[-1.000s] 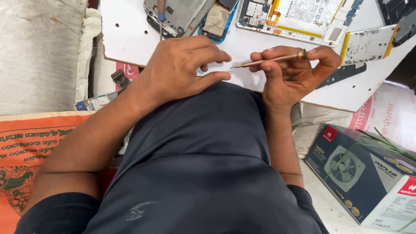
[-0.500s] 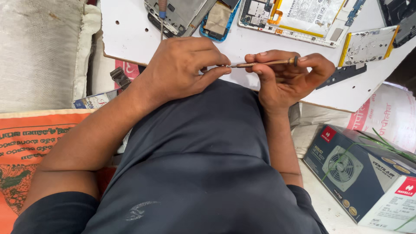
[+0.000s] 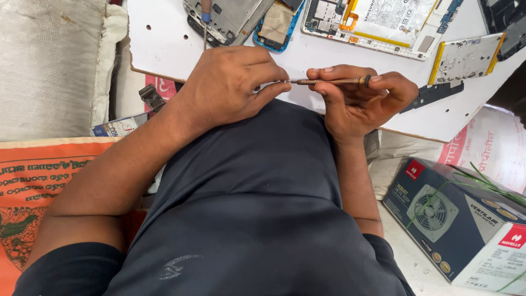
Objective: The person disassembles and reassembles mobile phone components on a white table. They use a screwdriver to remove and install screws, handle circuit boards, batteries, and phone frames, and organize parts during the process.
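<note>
Two hands on one skinny tool right now, held up over the person's lap just below the near edge of the white tabletop (image 3: 164, 49). The tool is a small precision screwdriver (image 3: 329, 81) with a brownish knurled handle. The right hand (image 3: 361, 101) has it pinched near the butt end, thumb on top and fingers curled under. The left hand (image 3: 230, 87) is closed around the tip end, thumb and forefinger pinching right where the shaft comes out.

Looks to me like they're fiddling with the bit itself, seating it or picking something off the point, rather than driving any screw. The next move would need a light pinch at the tip while the right hand keeps the handle from rolling.

Long axis runs almost dead level across the upper middle of the frame, tip pointing to frame left, cap end to frame right, maybe tilted a hair.

Up top there's an opened tablet (image 3: 383, 22) with its battery showing, another stripped device (image 3: 230, 19), and a boxed fan (image 3: 460, 219) at lower right.
</note>
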